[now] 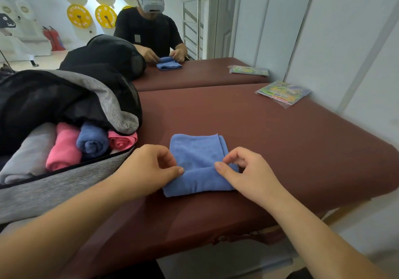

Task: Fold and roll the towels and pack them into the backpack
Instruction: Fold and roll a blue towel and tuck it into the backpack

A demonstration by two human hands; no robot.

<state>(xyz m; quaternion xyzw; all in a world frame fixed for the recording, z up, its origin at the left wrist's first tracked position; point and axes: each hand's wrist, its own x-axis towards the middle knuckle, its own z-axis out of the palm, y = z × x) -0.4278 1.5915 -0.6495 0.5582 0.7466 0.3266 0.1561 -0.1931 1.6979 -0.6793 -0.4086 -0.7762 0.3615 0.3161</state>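
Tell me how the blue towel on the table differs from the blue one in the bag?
The table towel lies mostly flat, only its near edge rolled; the bag towel is fully rolled. The table towel is lighter blue, the bag towel darker. The left hand and right hand pinch the table towel; the bag towel sits untouched between pink towels. Both are blue.

A maroon padded table [280,138] meets what seems a mirror [216,19]; white panelled wall [356,62] at right.
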